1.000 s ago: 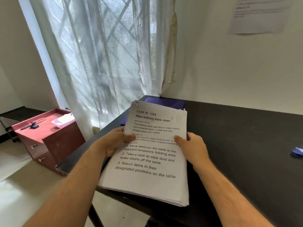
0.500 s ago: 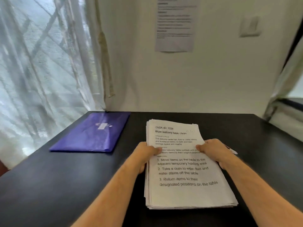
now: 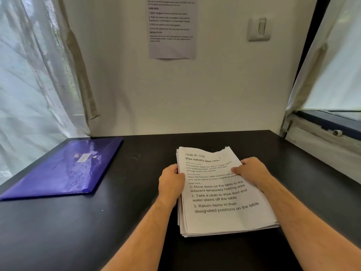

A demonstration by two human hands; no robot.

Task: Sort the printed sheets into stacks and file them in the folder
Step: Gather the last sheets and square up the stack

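Observation:
A thick stack of printed sheets [image 3: 220, 204] lies on the black table [image 3: 121, 222], right of centre; its top page is headed "Wipe balcony table clean". My left hand [image 3: 171, 182] grips the stack's left edge, thumb on top. On the upper right part of the stack, my right hand [image 3: 251, 171] holds the right edge with the thumb pressing the top sheet. A flat purple folder [image 3: 66, 169] with a white label rests shut at the table's back left, apart from the stack.
A printed notice [image 3: 172, 28] and a light switch [image 3: 258, 29] hang on the white wall behind the table. Sheer curtains [image 3: 29, 75] cover the window on the left. Another curtain and a window ledge [image 3: 328, 122] are at the right.
The view swung from the table's left corner to face the wall. The stack came down from in front of me onto the table, both hands still holding its sides.

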